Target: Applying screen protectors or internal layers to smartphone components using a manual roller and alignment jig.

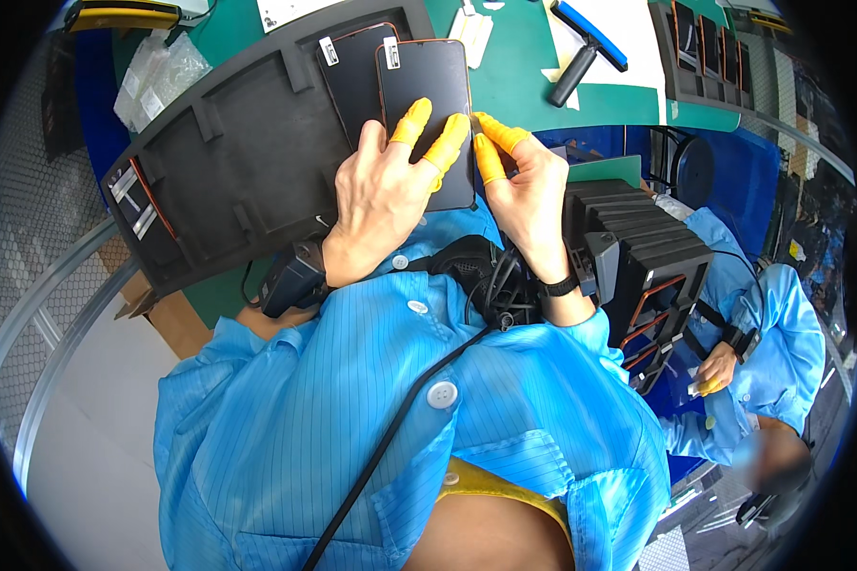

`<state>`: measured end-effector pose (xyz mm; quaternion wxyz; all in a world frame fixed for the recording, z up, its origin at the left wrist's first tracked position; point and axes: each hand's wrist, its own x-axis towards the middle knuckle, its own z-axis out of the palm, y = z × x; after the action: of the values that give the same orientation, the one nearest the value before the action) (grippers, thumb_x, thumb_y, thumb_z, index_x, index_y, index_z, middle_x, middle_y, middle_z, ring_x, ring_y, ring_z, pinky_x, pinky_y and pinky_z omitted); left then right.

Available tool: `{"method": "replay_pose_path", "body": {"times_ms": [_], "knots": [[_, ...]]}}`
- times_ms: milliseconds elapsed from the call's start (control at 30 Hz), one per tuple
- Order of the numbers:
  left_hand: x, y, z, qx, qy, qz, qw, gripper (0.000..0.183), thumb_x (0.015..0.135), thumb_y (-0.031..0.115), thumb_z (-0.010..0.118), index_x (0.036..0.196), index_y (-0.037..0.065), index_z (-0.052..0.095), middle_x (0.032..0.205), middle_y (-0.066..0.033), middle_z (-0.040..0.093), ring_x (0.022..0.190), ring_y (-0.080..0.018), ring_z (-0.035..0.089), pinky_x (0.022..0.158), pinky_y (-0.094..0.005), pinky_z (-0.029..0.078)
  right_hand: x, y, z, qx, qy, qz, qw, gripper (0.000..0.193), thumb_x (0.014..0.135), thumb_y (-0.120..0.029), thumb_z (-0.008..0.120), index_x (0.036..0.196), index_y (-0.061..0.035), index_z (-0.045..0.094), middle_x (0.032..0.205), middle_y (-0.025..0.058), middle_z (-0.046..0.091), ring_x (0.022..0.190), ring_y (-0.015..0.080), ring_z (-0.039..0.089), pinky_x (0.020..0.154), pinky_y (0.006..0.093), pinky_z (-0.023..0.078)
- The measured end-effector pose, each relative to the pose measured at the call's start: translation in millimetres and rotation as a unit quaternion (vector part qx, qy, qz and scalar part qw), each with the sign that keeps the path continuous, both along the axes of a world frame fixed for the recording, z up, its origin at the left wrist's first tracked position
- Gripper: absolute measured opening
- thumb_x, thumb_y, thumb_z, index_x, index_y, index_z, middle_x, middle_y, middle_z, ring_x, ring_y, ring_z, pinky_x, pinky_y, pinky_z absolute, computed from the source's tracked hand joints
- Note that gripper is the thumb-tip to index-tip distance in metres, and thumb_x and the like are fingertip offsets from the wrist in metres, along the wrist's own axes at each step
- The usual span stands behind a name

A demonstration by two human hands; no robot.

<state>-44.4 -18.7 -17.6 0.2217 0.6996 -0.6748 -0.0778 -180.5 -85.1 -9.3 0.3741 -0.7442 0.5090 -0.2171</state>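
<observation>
Where left hand [381, 195] rests | dark panel [430, 86] beneath | right hand [527, 181] alongside

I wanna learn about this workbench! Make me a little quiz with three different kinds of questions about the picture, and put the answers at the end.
1. True or false: the T-shaped blue roller with a black handle lies to the right of the wide black foam tray.

2. Pick one. The person's left hand touches:
A) a clear, crinkled plastic bag
B) a flat, black, rectangular panel with a white label
C) a wad of brown cardboard

3. Fill the blank: the left hand and the right hand both wear ____ finger covers.

Key: 1. True. 2. B. 3. Yellow.
</observation>
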Motion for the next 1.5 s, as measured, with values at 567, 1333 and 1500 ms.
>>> {"method": "replay_pose_path", "body": {"times_ms": [567,1333,1500], "knots": [[1.8,4.6,-12.3,-0.054,0.002,-0.002,0.999,0.048,0.061,0.011,0.064,0.106,0.024,0.059,0.105,-0.0060,0.050,0.070,-0.0199,0.046,0.048,-0.0237,0.046,-16.2,-12.5,-26.0,0.141,-0.100,-0.121,0.977,0.021,0.077,-0.007,0.060,0.097,0.0016,0.061,0.069,0.0055,0.061,0.056,0.0061,0.052,0.051,0.0203,0.042],[-13.6,5.7,3.7,0.018,0.003,0.040,0.999,0.048,0.063,0.009,0.061,0.108,0.026,0.057,0.104,-0.0093,0.046,0.071,-0.0229,0.045,0.055,-0.0289,0.047,-15.2,-92.5,-79.2,-0.058,0.057,-0.033,0.996,0.034,0.079,-0.019,0.059,0.107,-0.0018,0.054,0.098,0.0155,0.058,0.091,0.0234,0.057,0.076,0.0315,0.046],[-17.0,5.5,0.7,-0.040,0.118,0.116,0.985,0.048,0.067,0.028,0.066,0.112,0.017,0.054,0.112,-0.0104,0.045,0.074,-0.0260,0.046,0.060,-0.0345,0.046,14.0,-102.0,-38.6,-0.080,-0.011,-0.010,0.997,0.032,0.079,-0.016,0.059,0.107,-0.0013,0.054,0.094,0.0145,0.061,0.086,0.0215,0.060,0.069,0.0269,0.048]]}}
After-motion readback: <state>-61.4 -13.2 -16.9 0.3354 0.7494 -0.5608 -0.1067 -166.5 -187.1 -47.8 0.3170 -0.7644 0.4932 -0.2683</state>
